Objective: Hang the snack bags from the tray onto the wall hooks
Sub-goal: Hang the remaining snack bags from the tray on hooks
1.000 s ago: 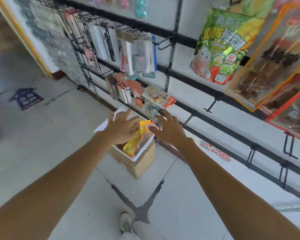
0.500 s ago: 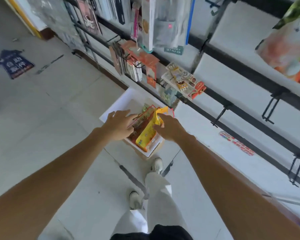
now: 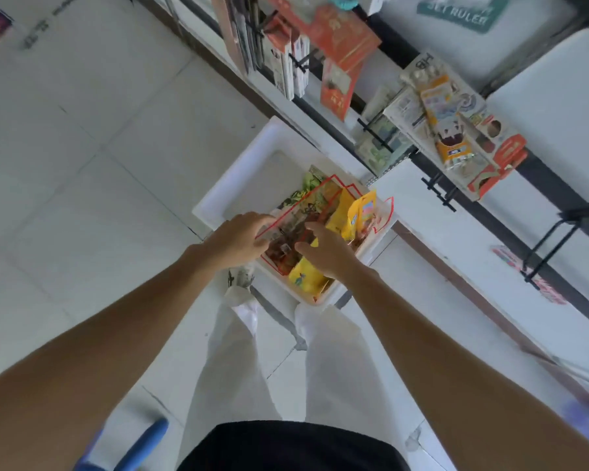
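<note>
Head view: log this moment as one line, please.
phase: picking from white foam tray | left hand: pinches red-edged clear snack bag | right hand: open over yellow snack bag | black wall hook: empty

Both bare arms are stretched forward and down. The left arm (image 3: 99, 334) is brought in from 8 o'clock, the right arm (image 3: 456, 351) from 4 o'clock. The left hand (image 3: 237, 239) is held with fingers bent; a grip cannot be made out. The right hand (image 3: 327, 254), just beside it at 3 o'clock, is spread, thumb apart.
</note>
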Motion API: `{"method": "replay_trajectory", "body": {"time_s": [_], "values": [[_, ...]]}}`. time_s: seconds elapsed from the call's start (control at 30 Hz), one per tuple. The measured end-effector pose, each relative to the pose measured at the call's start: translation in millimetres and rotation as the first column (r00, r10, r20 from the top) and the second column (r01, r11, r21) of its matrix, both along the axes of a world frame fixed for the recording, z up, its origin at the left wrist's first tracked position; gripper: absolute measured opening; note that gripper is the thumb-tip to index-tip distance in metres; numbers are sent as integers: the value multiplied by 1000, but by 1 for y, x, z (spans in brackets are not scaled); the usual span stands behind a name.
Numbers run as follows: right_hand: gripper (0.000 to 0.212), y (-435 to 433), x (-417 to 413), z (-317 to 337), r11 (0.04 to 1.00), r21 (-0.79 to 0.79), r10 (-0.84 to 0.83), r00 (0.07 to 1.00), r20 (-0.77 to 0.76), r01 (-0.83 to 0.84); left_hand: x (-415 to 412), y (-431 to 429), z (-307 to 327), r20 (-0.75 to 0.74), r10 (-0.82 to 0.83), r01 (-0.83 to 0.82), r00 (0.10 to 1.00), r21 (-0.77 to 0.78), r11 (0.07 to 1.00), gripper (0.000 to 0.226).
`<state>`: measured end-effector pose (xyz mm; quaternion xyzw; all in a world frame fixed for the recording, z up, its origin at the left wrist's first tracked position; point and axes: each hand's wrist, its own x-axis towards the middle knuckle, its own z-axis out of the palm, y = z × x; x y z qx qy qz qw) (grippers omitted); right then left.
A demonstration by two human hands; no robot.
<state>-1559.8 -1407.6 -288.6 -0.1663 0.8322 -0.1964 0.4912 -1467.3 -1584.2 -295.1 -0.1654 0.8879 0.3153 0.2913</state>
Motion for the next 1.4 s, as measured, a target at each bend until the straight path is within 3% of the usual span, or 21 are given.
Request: {"method": "replay_trajectory", "body": {"time_s": [0.1,0.2,0.3,0.37,0.47,0.6,0.7,0.77,0.83,0.93,1.13,1.27,1.4], "values": [[59,-6,8,-19,997,25,-79,996,34,78,-12,-16,-33,37,-5,3,999,56,998,51],[57,-7,13,-39,976,49,-216,976,31,214,-30,-21,-62,129,-48,29,990,146,989,65],[44,-20,13,-61,868,55,-496,863,97,493,-36,-18,-97,212,-84,30,974,245,969,74],[39,-29,12,-74,790,41,-612,786,83,611,-39,-16,-114,216,-1,-58,976,270,961,68],[51,-39,14,-83,734,68,-679,733,40,675,-44,-17,-130,213,113,-174,970,291,941,52],[48,-42,19,-96,638,43,-770,638,-7,769,-50,-17,-151,30,37,-39,999,81,996,55],[48,-41,27,-101,582,8,-813,582,-21,813,-54,-18,-156,133,104,-132,986,222,966,58],[48,-40,36,-99,581,-3,-814,581,-9,814,-52,-18,-160,202,146,-198,969,269,942,42],[48,-40,45,-98,582,-28,-813,582,-7,813,-48,-16,-158,175,143,-184,974,250,951,18],[51,-43,51,-96,610,-35,-792,610,4,792,-43,-13,-149,181,227,-274,957,300,914,22],[43,-43,67,-77,592,-93,-802,597,34,800,-31,-28,-103,199,308,-367,930,470,803,5],[50,-38,68,-60,506,-108,-853,515,80,856,-25,-48,-54,229,381,-439,896,591,677,16],[54,-37,67,-26,330,-188,-884,373,282,925,-18,-59,-3,245,376,-439,894,651,620,16]]}}
